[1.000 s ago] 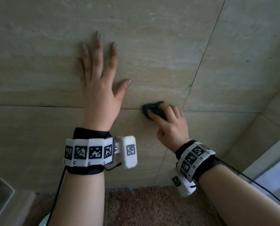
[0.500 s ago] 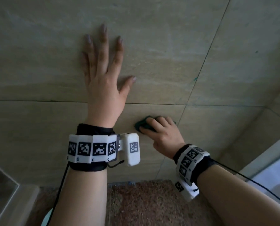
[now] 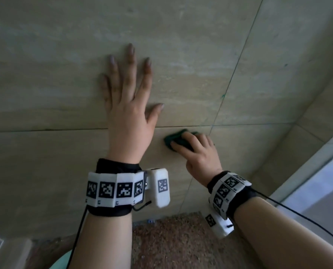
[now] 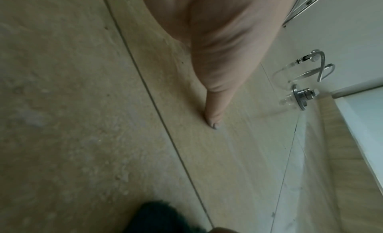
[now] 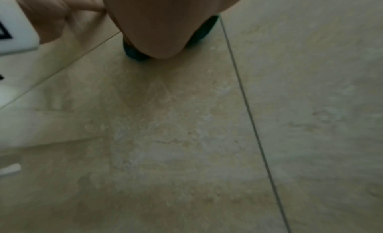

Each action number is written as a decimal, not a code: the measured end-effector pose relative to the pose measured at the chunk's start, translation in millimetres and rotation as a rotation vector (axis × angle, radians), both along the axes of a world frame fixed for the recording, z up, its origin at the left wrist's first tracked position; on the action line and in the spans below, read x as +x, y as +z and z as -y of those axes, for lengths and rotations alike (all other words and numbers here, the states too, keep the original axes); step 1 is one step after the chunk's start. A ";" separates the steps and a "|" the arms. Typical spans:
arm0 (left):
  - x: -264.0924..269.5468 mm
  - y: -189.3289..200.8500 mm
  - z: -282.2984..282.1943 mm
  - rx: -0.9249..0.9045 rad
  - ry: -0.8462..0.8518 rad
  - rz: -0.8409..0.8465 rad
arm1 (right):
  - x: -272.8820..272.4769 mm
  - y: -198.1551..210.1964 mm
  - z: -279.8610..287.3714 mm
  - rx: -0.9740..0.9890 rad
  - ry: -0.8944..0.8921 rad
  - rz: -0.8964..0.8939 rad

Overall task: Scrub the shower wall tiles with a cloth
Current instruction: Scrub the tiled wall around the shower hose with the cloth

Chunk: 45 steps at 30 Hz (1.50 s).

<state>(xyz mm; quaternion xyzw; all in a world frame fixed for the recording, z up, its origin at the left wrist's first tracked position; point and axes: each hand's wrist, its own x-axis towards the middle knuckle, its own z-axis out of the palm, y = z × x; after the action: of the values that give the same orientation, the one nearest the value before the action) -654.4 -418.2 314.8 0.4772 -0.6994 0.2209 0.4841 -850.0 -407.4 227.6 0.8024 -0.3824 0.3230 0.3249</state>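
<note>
Large beige wall tiles (image 3: pixel 181 55) with thin dark grout lines fill the head view. My left hand (image 3: pixel 128 98) lies flat on the upper tile, fingers spread and straight, thumb out to the right. My right hand (image 3: pixel 196 150) grips a small dark green cloth (image 3: pixel 174 137) and presses it on the lower tile just below the horizontal grout line, right of my left wrist. In the left wrist view my left thumb (image 4: pixel 215 108) touches the tile, and the cloth (image 4: pixel 157 218) shows at the bottom edge. In the right wrist view the cloth (image 5: pixel 134 53) peeks from under my palm.
A brown speckled floor (image 3: pixel 171 239) lies below the wall. The side wall meets the tiles at a corner on the right, next to a pale glass panel (image 3: pixel 316 195). A chrome shower valve (image 4: pixel 302 97) and hose (image 4: pixel 323 67) hang further along the wall.
My right hand slid the cloth down and left from the grout line, then came back up a little beside the line. My left hand stayed flat on the tile.
</note>
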 end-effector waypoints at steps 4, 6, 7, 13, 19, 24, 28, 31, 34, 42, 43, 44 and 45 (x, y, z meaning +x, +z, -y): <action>-4.4 -1.6 -1.8 0.006 -0.007 -0.008 | -12.7 19.2 -1.4 -0.076 -0.051 0.044; -7.0 -1.0 -2.2 0.007 -0.002 -0.013 | -25.4 41.7 3.1 -0.142 -0.075 0.199; -9.2 -0.4 -2.0 0.008 -0.004 -0.012 | -31.7 51.7 6.4 -0.163 -0.075 0.274; -23.8 -1.6 1.6 0.020 -0.028 0.055 | -27.6 1.6 6.1 -0.073 -0.108 0.327; -25.4 2.8 -1.6 0.044 -0.026 0.045 | -40.6 11.4 -4.0 0.087 -0.061 0.183; -30.7 4.7 -5.2 0.057 -0.017 0.040 | -43.4 55.5 -4.9 0.041 -0.045 0.442; -31.3 5.0 -6.3 0.052 -0.004 0.046 | -46.0 19.8 -5.0 0.051 -0.099 0.410; -31.5 5.7 -4.7 0.044 -0.006 0.041 | -56.1 -10.5 -8.1 0.149 -0.156 0.338; -37.9 7.3 -3.8 0.034 -0.010 0.030 | -58.9 24.0 -3.2 0.134 -0.118 0.382; -51.9 8.8 -3.2 0.016 -0.010 -0.018 | -43.8 128.0 4.3 -0.011 0.044 0.601; -52.0 8.7 -3.2 0.015 -0.010 -0.021 | -40.2 119.1 5.4 -0.023 0.037 0.595; -52.1 8.6 -3.2 0.014 -0.007 -0.020 | -36.3 104.0 5.7 -0.019 0.020 0.560; -51.8 8.7 -3.0 0.011 -0.001 -0.018 | -33.0 85.4 5.3 -0.003 -0.007 0.498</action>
<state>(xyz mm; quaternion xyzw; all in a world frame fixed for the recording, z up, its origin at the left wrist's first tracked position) -706.2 -415.2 323.6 0.4814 -0.6965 0.2125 0.4879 -883.1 -412.7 313.0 0.6962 -0.4529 0.5104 0.2228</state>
